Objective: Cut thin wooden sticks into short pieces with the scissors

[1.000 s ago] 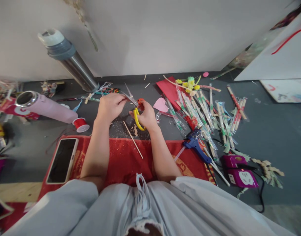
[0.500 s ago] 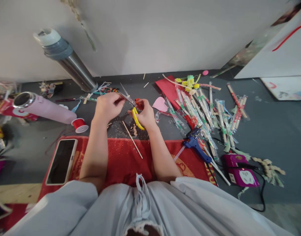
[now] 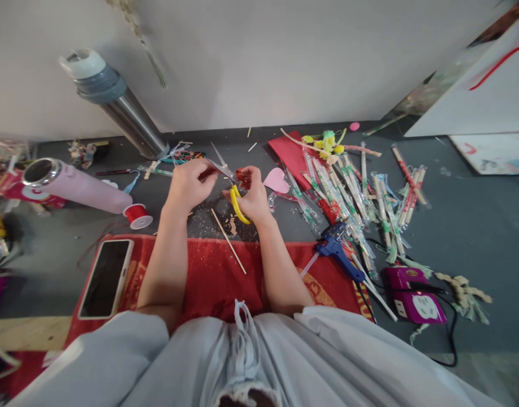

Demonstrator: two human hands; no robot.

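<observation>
Right hand [image 3: 254, 199] around yellow-handled scissors [image 3: 238, 207], blades [image 3: 226, 171] apart — left hand [image 3: 190, 183], hold unclear — tabletop [image 3: 282, 226] room beyond towel edge [image 3: 204, 243]

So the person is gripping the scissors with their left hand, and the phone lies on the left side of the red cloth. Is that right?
Not quite: the head view shows the scissors gripped in the right hand, not the left. The phone does lie on the left side of the red cloth.
</observation>
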